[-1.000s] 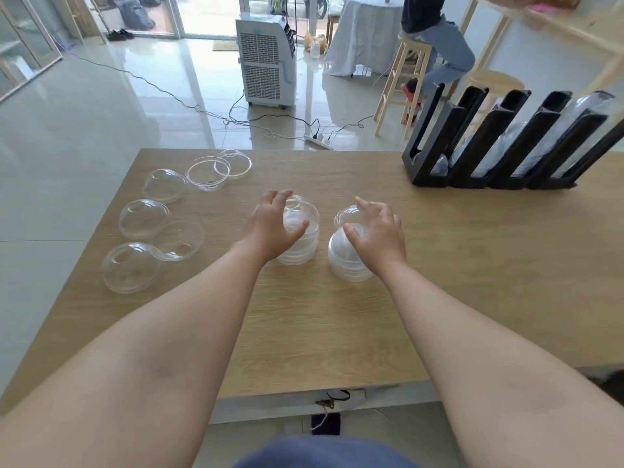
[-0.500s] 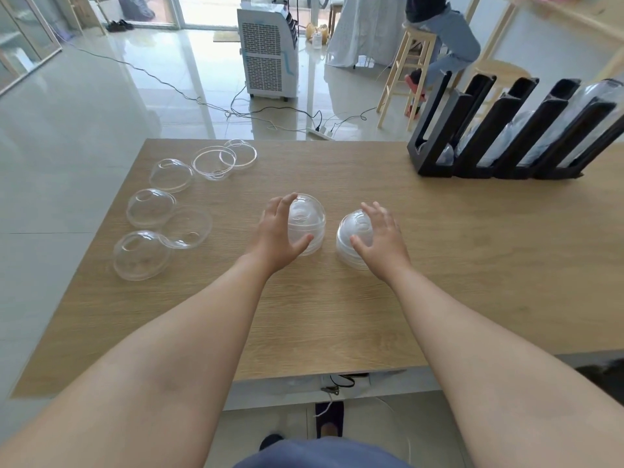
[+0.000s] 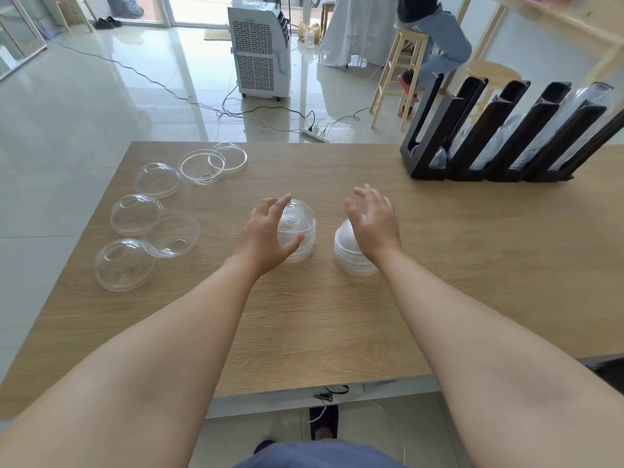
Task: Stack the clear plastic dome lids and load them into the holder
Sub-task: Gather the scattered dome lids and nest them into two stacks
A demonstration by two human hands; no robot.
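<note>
Two stacks of clear dome lids stand side by side in the middle of the wooden table (image 3: 304,319). My left hand (image 3: 265,236) cups the left stack (image 3: 300,228), thumb on its near side and fingers along its far left side. My right hand (image 3: 373,224) hovers over the right stack (image 3: 349,256) with its fingers spread and lifted off it. Several loose dome lids (image 3: 136,214) lie at the table's left; one (image 3: 174,234) is upside down. The black slotted holder (image 3: 435,136) stands at the far right with clear lids in its slots.
Behind the table stands a white air cooler (image 3: 260,49) with cables and a power strip (image 3: 314,131) on the tiled floor. A person sits on a wooden stool (image 3: 403,65) behind the holder. The table's near edge is just in front of my body.
My right hand's fingers have lifted off the right stack and spread apart. The left hand stays on the left stack. The view has shifted slightly.
</note>
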